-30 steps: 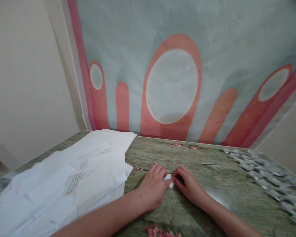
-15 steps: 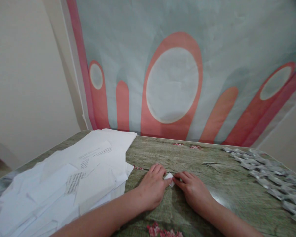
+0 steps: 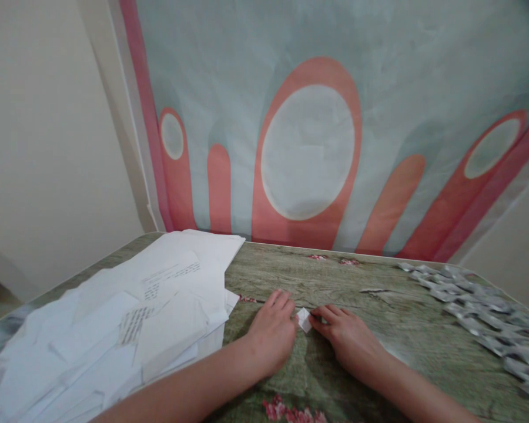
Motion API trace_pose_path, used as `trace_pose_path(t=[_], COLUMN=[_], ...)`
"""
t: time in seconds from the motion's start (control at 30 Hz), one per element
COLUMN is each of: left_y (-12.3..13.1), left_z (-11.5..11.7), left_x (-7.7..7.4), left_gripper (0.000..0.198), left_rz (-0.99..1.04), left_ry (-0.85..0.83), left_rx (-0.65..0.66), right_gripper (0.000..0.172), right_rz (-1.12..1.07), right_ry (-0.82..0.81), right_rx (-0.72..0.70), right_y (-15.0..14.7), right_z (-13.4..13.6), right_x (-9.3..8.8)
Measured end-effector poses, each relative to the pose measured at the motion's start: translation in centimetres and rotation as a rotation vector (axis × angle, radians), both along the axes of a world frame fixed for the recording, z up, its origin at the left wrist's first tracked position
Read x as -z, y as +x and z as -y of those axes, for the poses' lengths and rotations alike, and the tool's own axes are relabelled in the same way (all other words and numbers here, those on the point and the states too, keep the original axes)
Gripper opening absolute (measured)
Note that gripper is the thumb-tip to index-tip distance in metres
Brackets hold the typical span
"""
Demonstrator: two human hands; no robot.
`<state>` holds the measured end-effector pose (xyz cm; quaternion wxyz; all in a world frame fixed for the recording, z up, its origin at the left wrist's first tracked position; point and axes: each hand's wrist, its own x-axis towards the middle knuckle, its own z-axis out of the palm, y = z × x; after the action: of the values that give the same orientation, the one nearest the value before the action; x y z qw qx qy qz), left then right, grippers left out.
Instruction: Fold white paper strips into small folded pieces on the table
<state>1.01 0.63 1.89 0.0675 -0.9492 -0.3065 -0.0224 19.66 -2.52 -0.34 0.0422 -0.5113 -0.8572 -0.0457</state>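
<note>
Head view: left hand loosely flat, touching left edge of folded paper; right hand pinches right corner.

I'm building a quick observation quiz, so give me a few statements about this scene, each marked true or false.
1. A small white paper lies between the left hand and right hand. True.
2. Some sheets in the paper pile bear dark print. True.
3. That pile lies right of both hands. False: it lies left.
4. Grey pieces lie right of the hands. True.
5. The right hand holds scissors. False: its fingertips are at the small white paper.
</note>
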Motion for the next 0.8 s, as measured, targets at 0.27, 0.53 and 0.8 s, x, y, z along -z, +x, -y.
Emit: trace_pose_path(t=[0.27,0.53,0.8], left_y=[0.1,0.2,0.4], left_z=[0.1,0.0,-0.7], left_x=[0.1,0.6,1.8], left_gripper=[0.039,0.025,0.016], left_rz=[-0.026,0.106,0.241], left_ry=[0.031,0.006,-0.041], left_rx=[0.029,0.033,0.0], right_gripper=[0.037,0.033,0.034], right_rz=[-0.042,-0.107,-0.338], right_ry=[-0.053,0.025,0.101], right_rx=[-0.05,-0.048,0.034], right_y=[1.1,1.0,0.5], right_z=[0.1,-0.3,0.1], right_x=[-0.1,1.0,2.8])
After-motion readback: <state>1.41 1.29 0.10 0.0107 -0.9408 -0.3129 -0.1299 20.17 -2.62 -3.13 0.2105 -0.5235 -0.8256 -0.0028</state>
